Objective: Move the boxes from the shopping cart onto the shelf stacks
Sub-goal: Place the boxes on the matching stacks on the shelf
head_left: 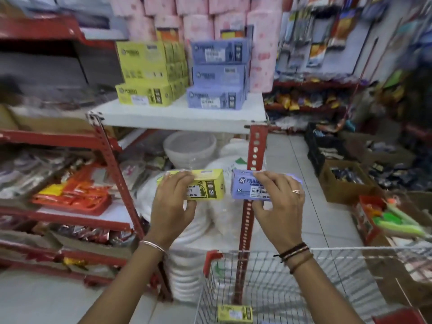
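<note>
My left hand [171, 204] grips a yellow box [208, 184], held in the air below the white shelf [177, 115]. My right hand [279, 204] grips a purple box [245, 185] beside it at the same height. On the shelf stand a stack of yellow boxes [149, 73] on the left and a stack of purple boxes [219, 74] on the right. The wire shopping cart [268, 286] is below my arms, with one more yellow box [235, 313] inside it at the bottom edge of the view.
Red shelf posts [254, 155] frame the rack. White plates and bowls [189, 150] fill the level under the shelf. Pink packs [264, 54] stand behind the stacks. An orange tray [72, 199] lies on the left rack. Cardboard boxes of goods [343, 181] sit on the floor at right.
</note>
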Demonstrator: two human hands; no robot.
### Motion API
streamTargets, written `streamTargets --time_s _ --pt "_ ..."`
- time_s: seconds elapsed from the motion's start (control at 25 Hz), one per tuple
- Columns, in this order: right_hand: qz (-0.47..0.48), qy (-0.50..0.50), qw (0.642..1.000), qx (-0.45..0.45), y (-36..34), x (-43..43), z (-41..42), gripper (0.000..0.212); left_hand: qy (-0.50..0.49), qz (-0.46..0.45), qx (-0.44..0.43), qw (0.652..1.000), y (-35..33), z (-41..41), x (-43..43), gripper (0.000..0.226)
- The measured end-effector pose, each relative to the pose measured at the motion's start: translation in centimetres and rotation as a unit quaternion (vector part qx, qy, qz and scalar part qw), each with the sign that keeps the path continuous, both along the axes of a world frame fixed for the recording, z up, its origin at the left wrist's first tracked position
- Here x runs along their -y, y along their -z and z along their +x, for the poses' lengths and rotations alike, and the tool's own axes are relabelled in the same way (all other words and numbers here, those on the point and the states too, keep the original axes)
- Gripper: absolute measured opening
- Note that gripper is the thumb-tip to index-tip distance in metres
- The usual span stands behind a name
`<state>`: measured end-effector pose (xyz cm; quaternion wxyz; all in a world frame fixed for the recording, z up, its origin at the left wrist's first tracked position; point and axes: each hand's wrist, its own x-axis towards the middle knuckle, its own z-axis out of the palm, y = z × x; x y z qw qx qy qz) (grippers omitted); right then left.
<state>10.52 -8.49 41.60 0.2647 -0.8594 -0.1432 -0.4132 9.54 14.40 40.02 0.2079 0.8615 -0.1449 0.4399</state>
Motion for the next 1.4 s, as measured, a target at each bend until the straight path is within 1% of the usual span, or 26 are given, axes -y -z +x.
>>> streamTargets --time_s 0.08,0.16,0.28,0.48,0.68,0.88,0.96,1.08,1.2,1.4 --pt "0.010 -0.006 0.998 0.056 -3.6 -1.9 0.7 0.057 -0.009 0.006 0.073 0.997 -3.5 1.0 -2.0 0.052" --pt "0.015 -0.010 0.994 0.109 -6.9 -3.9 1.8 0.054 -0.021 0.016 0.123 0.992 -7.2 2.6 -4.2 0.053" --pt "0.007 0.004 0.987 0.160 -10.8 -6.4 4.3 0.053 -0.031 0.031 0.153 0.987 -11.9 5.5 -7.2 0.052" --pt "-0.008 0.037 0.979 0.198 -15.0 -9.8 9.8 0.056 -0.044 0.069 0.170 0.982 -17.0 10.6 -11.3 0.053" --pt "-0.077 0.068 0.981 0.163 -17.1 -12.1 14.6 0.059 -0.062 0.095 0.109 0.988 -19.2 15.6 -14.5 0.053" --pt "-0.114 0.055 0.985 0.116 -16.4 -13.0 17.4 0.059 -0.007 0.110 0.047 0.993 -17.8 18.3 -16.7 0.057" --pt "-0.124 0.045 0.986 0.105 -16.3 -13.1 17.9 0.060 0.010 0.096 0.039 0.995 -17.8 18.7 -16.9 0.052" --pt "-0.107 0.031 0.989 0.099 -16.4 -13.4 18.2 0.055 0.022 0.081 0.037 0.996 -18.1 19.3 -17.4 0.042" --pt "-0.096 0.044 0.990 0.094 -16.3 -14.0 18.5 0.049 0.023 0.076 0.038 0.996 -18.0 19.7 -17.5 0.040" --pt "-0.108 0.078 0.987 0.086 -16.2 -14.6 18.4 0.048 0.007 0.072 0.037 0.997 -17.7 19.6 -17.3 0.041"
